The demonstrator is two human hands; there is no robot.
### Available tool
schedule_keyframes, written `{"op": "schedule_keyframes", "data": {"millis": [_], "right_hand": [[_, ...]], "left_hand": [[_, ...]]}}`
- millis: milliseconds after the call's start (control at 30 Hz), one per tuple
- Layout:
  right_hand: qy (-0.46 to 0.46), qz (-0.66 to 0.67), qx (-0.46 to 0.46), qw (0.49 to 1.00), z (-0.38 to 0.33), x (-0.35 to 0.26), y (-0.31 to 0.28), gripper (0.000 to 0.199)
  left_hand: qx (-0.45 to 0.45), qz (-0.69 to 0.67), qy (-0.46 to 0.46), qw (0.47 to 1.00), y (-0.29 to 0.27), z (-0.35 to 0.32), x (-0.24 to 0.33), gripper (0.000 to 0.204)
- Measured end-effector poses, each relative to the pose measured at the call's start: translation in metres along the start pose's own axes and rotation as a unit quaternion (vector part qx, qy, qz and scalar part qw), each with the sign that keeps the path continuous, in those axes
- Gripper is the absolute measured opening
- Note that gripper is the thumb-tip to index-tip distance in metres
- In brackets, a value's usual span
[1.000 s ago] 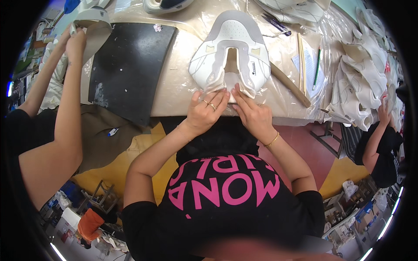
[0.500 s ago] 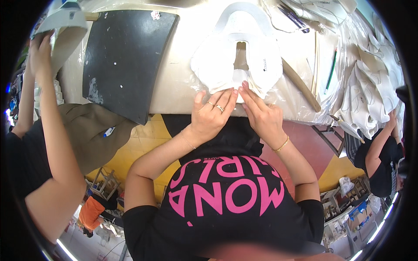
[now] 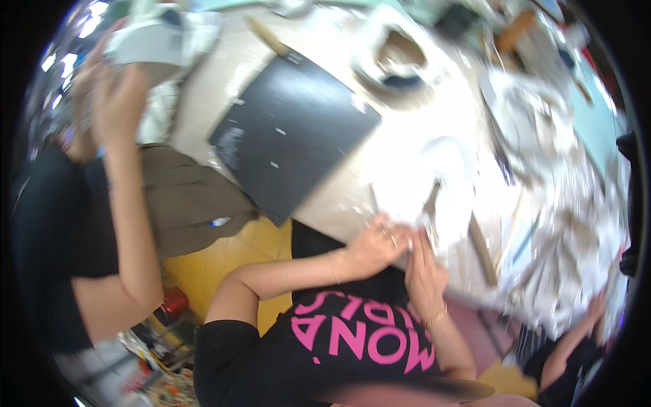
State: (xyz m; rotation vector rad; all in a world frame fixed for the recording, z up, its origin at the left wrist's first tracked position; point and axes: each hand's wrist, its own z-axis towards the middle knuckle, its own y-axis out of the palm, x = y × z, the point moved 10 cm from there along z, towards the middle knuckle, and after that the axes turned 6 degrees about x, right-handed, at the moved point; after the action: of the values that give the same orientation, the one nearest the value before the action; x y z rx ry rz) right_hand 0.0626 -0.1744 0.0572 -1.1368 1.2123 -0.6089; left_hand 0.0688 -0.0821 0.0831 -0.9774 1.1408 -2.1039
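A flat white shoe upper [image 3: 453, 203] with a narrow slot in its middle lies at the near edge of the table, blurred in this moment. My left hand [image 3: 376, 249], with rings on its fingers, presses its fingertips onto the near edge of the upper. Beside it, almost touching fingertip to fingertip, my right hand [image 3: 426, 275] pinches the same edge just below the slot. The undersides of the fingers are hidden.
Left of the upper lies a large black board [image 3: 291, 129]. A wooden stick [image 3: 483, 251] rests at its right, before a heap of white pieces [image 3: 563, 264]. At far left a co-worker's hands [image 3: 121, 102] hold up a white-grey piece [image 3: 146, 44]. Another person's forearm [image 3: 573, 342] shows at right.
The view has swung left, so the board, upper and my hands appear farther right and the hands lower. Blur has increased. My fingers stay at the upper's near edge.
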Motion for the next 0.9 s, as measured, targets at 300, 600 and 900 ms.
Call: {"op": "schedule_keyframes", "data": {"millis": [300, 600, 900], "right_hand": [[-0.042, -0.058, 0.007, 0.997, 0.022, -0.005, 0.019, 0.065], [0.003, 0.033, 0.039, 0.999, 0.032, -0.006, 0.013, 0.07], [-0.114, -0.011, 0.138, 0.984, -0.015, -0.036, -0.023, 0.049]], "left_hand": [[0.048, 0.056, 0.049, 0.996, -0.001, -0.01, 0.008, 0.031], [-0.02, 0.046, 0.05, 0.998, 0.019, -0.01, 0.004, 0.027], [0.08, -0.109, 0.203, 0.97, -0.037, 0.006, 0.01, 0.024]]}}
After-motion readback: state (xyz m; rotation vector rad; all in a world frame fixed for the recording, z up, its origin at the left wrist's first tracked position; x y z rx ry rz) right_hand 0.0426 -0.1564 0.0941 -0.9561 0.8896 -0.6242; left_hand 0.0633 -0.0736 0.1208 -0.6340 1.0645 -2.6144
